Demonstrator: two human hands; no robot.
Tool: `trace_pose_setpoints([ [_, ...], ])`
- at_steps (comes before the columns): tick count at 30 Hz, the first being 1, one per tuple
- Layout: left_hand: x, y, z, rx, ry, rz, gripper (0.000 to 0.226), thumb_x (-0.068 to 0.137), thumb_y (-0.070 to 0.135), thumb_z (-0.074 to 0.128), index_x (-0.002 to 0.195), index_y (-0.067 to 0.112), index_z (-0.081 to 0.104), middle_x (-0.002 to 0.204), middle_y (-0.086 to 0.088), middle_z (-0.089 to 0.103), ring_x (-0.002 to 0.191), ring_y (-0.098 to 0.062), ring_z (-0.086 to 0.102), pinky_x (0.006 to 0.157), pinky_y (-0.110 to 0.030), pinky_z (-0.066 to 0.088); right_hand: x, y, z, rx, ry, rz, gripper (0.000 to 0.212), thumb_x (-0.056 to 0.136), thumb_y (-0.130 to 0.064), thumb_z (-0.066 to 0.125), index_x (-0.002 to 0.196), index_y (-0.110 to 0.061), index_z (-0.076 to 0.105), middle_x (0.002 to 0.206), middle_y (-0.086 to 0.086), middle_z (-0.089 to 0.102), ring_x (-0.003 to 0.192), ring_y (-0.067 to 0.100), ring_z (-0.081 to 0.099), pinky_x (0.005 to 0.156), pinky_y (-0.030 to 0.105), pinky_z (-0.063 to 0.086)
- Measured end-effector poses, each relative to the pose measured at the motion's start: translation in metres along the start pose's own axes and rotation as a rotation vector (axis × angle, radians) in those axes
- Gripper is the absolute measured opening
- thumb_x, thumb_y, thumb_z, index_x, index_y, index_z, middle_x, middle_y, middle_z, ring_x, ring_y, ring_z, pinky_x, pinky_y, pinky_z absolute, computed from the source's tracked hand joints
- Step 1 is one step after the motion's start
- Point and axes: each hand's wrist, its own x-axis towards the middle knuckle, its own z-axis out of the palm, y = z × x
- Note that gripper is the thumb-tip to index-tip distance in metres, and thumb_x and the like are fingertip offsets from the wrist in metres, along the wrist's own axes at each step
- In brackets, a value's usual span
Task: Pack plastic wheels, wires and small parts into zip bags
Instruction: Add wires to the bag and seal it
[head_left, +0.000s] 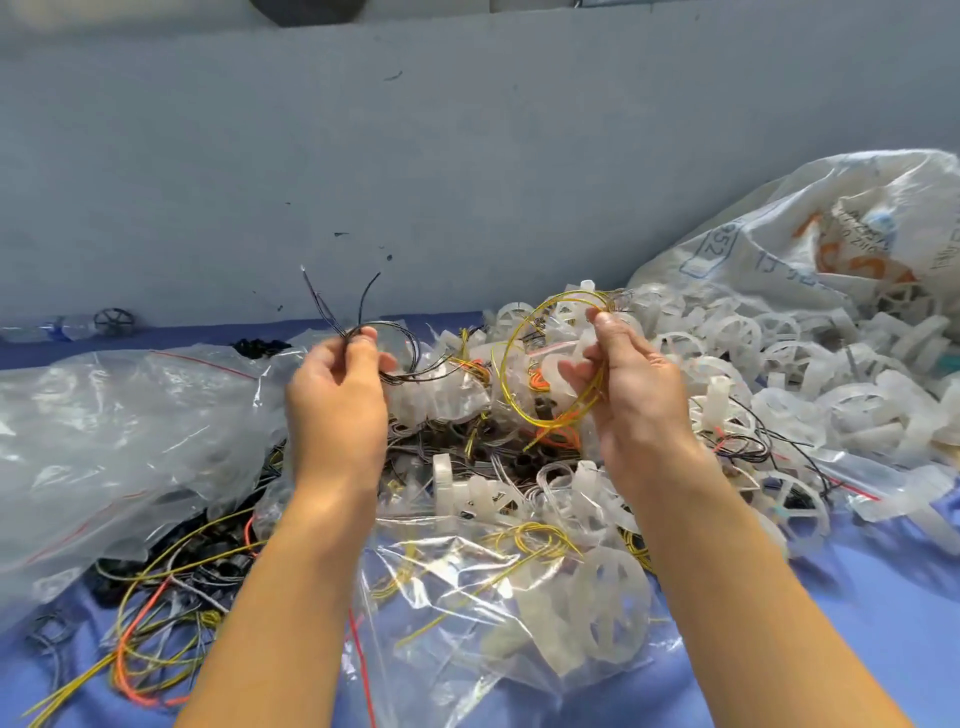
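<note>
Left hand (340, 387) pinches black wire coil (387, 353); right hand (631, 382) grips yellow wire loop (545, 364). Springy loops may snag the near zip bag (467, 587) mouth.

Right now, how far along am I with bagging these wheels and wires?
Done: one zip bag in front already holds white wheels and yellow wires. In hand: the left grip pinches a black wire coil, the right grip a yellow wire loop; neither is bagged yet. Left: the heap of wheels on the right and loose wires at lower left. Most remains.
</note>
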Motion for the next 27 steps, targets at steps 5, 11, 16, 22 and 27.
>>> trace_pose_setpoints([
  [5,-0.001,-0.005,-0.014,0.116,-0.216,-0.018,0.017,0.098,0.024,0.054,0.086,0.024,0.066,0.057,0.016,0.061,0.062,-0.003,0.057,0.069,-0.03,0.052,-0.005,0.037,0.011,-0.128,0.09,0.176,0.02,0.098,-0.013,0.057,0.084,-0.007,0.069,0.073,0.003,0.058,0.065,0.013,0.054,0.069,0.028,0.049],
  [11,-0.009,-0.005,-0.023,0.343,-0.472,0.132,0.014,0.098,0.024,0.055,0.089,0.024,0.066,0.066,0.011,0.065,0.06,-0.002,0.054,0.06,-0.021,0.045,-0.018,0.032,0.015,-0.811,-0.012,-0.276,0.041,0.099,-0.03,0.047,0.138,-0.022,0.05,0.123,-0.005,0.058,0.112,0.013,0.054,0.097,0.038,0.046],
  [16,-0.013,0.004,-0.028,0.669,-0.662,0.396,0.013,0.099,0.027,0.051,0.103,0.027,0.064,0.081,0.012,0.065,0.072,0.0,0.057,0.065,-0.019,0.043,-0.039,0.011,0.021,-1.061,-0.573,-0.746,0.04,0.102,-0.026,0.049,0.142,-0.029,0.049,0.138,-0.008,0.05,0.13,0.007,0.044,0.11,0.033,0.037],
  [22,-0.02,0.009,-0.024,0.58,-0.536,0.459,0.013,0.096,0.028,0.055,0.105,0.032,0.064,0.081,0.014,0.065,0.074,0.0,0.058,0.066,-0.024,0.047,-0.041,0.007,0.007,-1.446,-0.878,-0.632,0.033,0.106,-0.028,0.035,0.134,-0.024,0.052,0.091,-0.013,0.064,0.089,0.015,0.058,0.085,0.038,0.046],
  [27,-0.02,0.006,-0.028,0.551,-0.506,0.332,0.028,0.096,0.05,0.048,0.113,0.032,0.06,0.086,0.015,0.068,0.078,0.002,0.063,0.073,-0.028,0.053,-0.039,0.006,0.001,-1.237,-0.671,-0.574,0.023,0.105,-0.021,0.04,0.095,-0.029,0.059,0.064,-0.019,0.049,0.058,0.006,0.047,0.06,0.034,0.043],
])
